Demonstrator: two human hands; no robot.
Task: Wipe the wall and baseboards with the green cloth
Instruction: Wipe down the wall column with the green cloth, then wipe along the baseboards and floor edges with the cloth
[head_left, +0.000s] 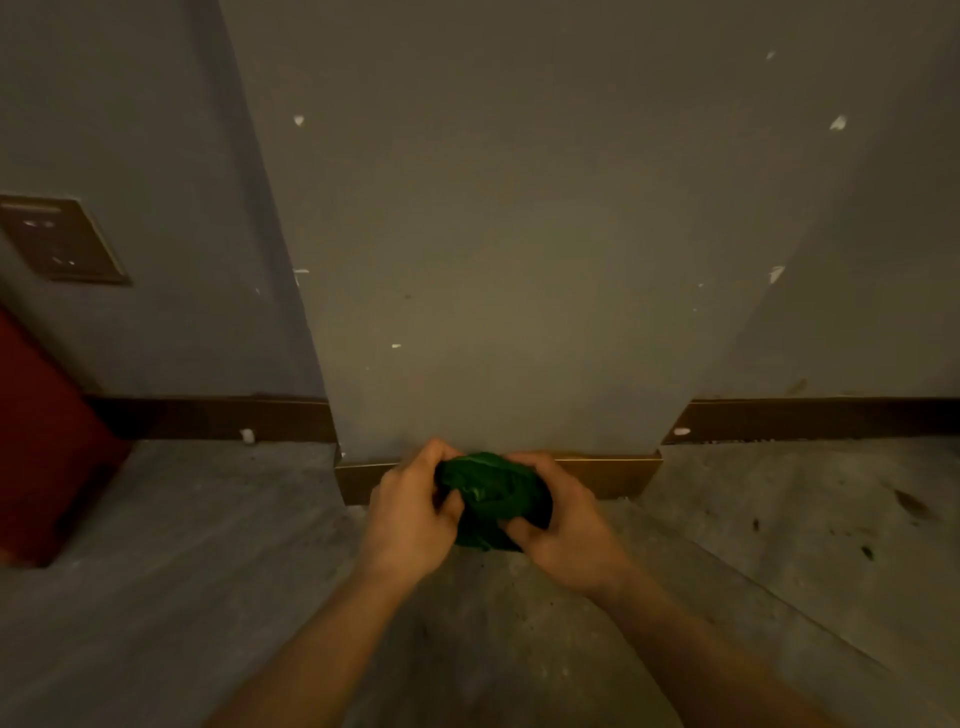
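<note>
A bunched-up green cloth (493, 499) sits between both hands, low in front of a protruding grey wall column (493, 260). My left hand (410, 514) grips its left side and my right hand (561, 525) grips its right and lower side. Behind the hands runs the column's brown baseboard (608, 478), partly hidden by the cloth and fingers. Darker baseboards continue along the recessed walls at left (218, 418) and at right (810, 418). The wall carries scattered white chips and specks.
A brass-coloured wall plate (62, 241) is set in the left wall. A red surface (36, 441) stands at the far left edge. The grey concrete floor (779, 545) has dark stains at right, and small white debris lies by both side baseboards.
</note>
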